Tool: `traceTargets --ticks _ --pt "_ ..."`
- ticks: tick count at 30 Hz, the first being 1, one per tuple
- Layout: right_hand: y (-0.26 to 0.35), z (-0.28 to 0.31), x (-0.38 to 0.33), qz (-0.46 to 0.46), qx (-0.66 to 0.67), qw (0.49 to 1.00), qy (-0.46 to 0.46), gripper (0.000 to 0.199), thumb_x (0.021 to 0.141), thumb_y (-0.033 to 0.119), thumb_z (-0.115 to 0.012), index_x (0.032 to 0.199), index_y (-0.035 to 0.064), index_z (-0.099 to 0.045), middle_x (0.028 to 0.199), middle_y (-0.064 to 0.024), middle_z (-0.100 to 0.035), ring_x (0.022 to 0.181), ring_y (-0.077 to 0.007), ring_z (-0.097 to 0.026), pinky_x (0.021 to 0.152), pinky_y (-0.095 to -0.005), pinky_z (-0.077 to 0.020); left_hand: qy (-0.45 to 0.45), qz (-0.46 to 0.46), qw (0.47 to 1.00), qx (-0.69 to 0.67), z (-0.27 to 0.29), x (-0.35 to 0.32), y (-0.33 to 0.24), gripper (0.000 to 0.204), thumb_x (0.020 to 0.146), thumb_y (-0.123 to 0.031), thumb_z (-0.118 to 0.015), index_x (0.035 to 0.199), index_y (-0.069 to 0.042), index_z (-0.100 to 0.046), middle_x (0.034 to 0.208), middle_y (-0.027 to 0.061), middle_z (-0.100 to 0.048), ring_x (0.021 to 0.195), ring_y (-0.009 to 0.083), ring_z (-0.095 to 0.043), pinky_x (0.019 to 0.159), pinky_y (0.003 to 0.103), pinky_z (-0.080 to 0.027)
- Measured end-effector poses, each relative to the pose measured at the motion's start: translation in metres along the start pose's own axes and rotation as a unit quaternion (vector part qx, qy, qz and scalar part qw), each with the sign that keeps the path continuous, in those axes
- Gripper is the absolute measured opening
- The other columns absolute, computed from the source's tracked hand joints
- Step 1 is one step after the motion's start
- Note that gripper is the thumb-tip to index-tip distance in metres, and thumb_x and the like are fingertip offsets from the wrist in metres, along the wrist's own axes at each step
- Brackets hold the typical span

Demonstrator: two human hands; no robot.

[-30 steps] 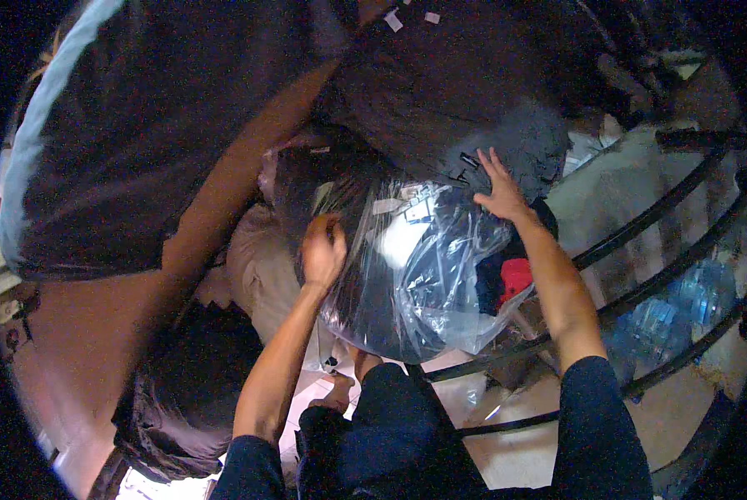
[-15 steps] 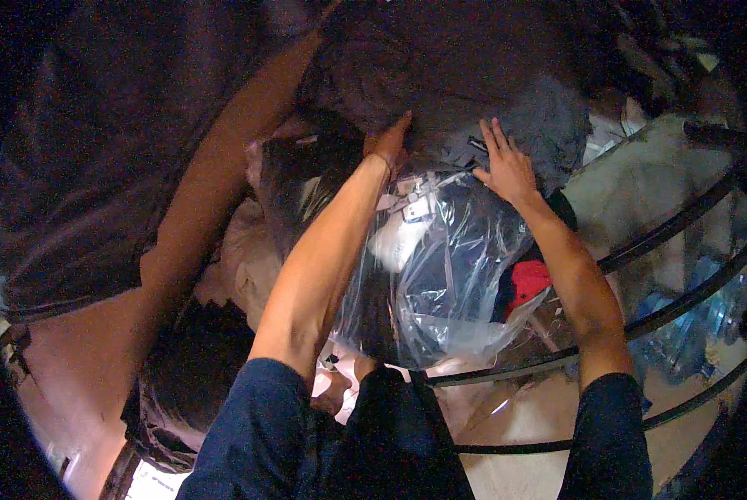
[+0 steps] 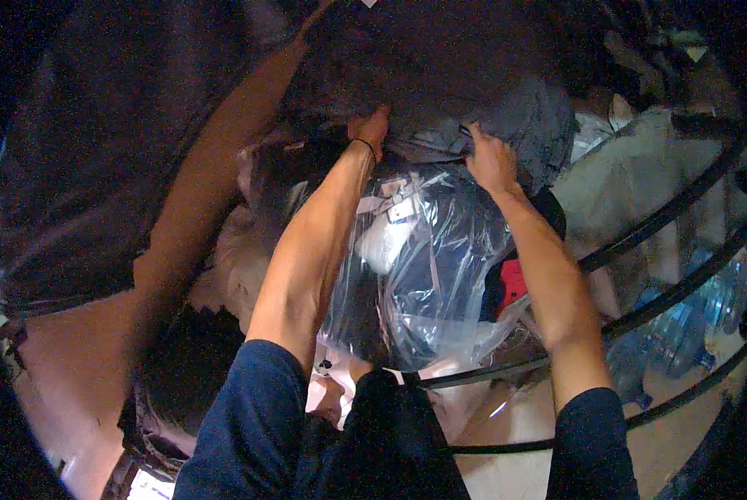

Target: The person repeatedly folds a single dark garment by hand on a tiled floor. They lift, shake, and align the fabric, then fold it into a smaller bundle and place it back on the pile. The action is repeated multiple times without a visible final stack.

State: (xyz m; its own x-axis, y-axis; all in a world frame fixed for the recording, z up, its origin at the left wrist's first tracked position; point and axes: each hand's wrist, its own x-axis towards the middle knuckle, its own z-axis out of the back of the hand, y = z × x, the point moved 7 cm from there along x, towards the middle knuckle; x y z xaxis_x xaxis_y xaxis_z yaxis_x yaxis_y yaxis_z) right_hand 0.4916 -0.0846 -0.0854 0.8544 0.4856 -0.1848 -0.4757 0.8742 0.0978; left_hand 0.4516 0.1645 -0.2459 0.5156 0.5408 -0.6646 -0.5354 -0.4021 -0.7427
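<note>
A large dark grey cloth (image 3: pixel 440 92) lies heaped in front of me, with a paler grey part at its right. My left hand (image 3: pixel 369 132), a thin dark band at its wrist, is closed on the cloth's near edge. My right hand (image 3: pixel 492 158) is closed on the same edge further right; its fingertips are partly hidden, and a small dark piece shows beside them. Below both hands and between my forearms sits a clear plastic bag (image 3: pixel 440 287) with dark folded items and a white piece inside. A red item (image 3: pixel 513 283) shows at its right side.
Curved black rails (image 3: pixel 665 312) run along the right, with clear blue-tinted bottles (image 3: pixel 682 342) beyond them. A dark hanging cloth (image 3: pixel 82 183) fills the left. A black bundle (image 3: pixel 190 375) lies low at the left, near a tan bundle (image 3: pixel 240 267).
The spread fingers of my right hand have closed on the cloth's edge. My left hand has shifted slightly left and now grips the edge too. The view has moved a little.
</note>
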Motion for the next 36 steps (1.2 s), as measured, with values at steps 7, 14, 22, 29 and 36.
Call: traceTargets --ticks 7,14,22,29,36 --pt "0.019 0.113 -0.059 0.137 -0.093 0.985 0.039 0.051 0.08 0.015 -0.078 0.127 0.0014 -0.064 0.084 -0.025 -0.073 0.081 -0.0455 -0.073 0.077 -0.0537 -0.0592 0.013 -0.138 0.983 0.116 0.057 -0.145 -0.09 0.071 0.081 -0.046 -0.083 0.113 0.015 -0.068 0.111 0.0244 -0.076 0.104 0.0352 -0.072 0.097 0.042 -0.055" --pt "0.194 0.115 -0.229 0.355 -0.023 0.905 0.232 0.036 0.09 0.029 -0.069 0.111 0.0014 -0.06 0.09 -0.0167 -0.072 0.07 -0.0413 -0.072 0.061 -0.0503 -0.0579 -0.046 -0.111 0.993 0.013 0.292 -0.298 -0.006 0.042 0.094 -0.029 -0.079 0.117 0.005 -0.072 0.113 0.0097 -0.075 0.098 0.0193 -0.068 0.09 0.036 -0.053" --pt "0.248 0.003 -0.29 0.257 0.088 0.95 0.157 0.056 0.091 0.036 -0.077 0.136 0.008 -0.061 0.12 -0.0138 -0.061 0.11 -0.0354 -0.06 0.093 -0.0478 -0.0453 -0.259 -0.07 0.94 0.209 0.401 -0.331 0.189 0.036 0.091 -0.029 -0.08 0.11 0.0 -0.067 0.103 0.0159 -0.072 0.09 0.0269 -0.07 0.084 0.04 -0.054" --pt "0.276 -0.024 -0.305 0.313 0.017 0.947 0.072 0.038 0.09 0.029 -0.076 0.121 0.0104 -0.065 0.108 -0.0143 -0.062 0.104 -0.0337 -0.06 0.089 -0.0472 -0.0457 -0.058 -0.055 0.996 0.033 0.279 -0.411 0.217 0.029 0.098 -0.029 -0.073 0.111 -0.003 -0.072 0.102 0.0126 -0.078 0.083 0.0277 -0.075 0.08 0.04 -0.058" --pt "0.25 -0.024 -0.289 0.142 0.211 0.95 0.182 0.016 0.09 0.014 -0.074 0.099 0.0028 -0.065 0.097 -0.0162 -0.069 0.091 -0.0368 -0.069 0.078 -0.045 -0.0535 -0.089 -0.007 0.992 0.087 0.254 -0.413 0.195 0.022 0.1 -0.029 -0.068 0.104 -0.008 -0.065 0.096 0.0143 -0.073 0.087 0.0379 -0.072 0.077 0.05 -0.056"
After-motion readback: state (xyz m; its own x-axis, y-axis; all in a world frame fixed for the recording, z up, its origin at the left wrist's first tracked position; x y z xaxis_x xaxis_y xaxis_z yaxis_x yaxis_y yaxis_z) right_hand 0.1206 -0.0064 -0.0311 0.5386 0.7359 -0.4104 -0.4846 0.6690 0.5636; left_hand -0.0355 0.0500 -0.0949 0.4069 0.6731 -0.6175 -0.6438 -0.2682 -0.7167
